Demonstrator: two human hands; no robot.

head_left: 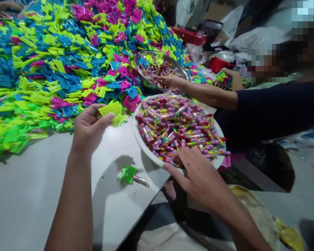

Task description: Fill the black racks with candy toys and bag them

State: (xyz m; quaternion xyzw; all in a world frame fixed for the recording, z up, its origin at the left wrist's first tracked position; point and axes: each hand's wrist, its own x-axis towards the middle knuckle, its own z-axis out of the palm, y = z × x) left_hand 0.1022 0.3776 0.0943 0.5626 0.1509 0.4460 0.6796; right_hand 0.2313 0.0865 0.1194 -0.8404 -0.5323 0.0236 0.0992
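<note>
Between thumb and fingers, my left hand (92, 122) pinches a yellow-green plastic piece (112, 112) above the white table. My right hand (191, 166) rests at the near rim of a white bowl (143, 148), its fingers reaching in among small tubes (170, 122) filled with colourful bits. The thumb is outside the rim, and whether the fingertips grip a tube is hidden. On the table between my hands lies a green plastic piece (128, 174) with one tube (141, 181) sticking out of it.
A large heap of blue, yellow, green and pink plastic pieces (65, 69) covers the far side of the table (42, 181). At the right, another person's hand (170, 81) reaches into a metal bowl (184, 71) of tubes. The table edge runs diagonally below my right hand.
</note>
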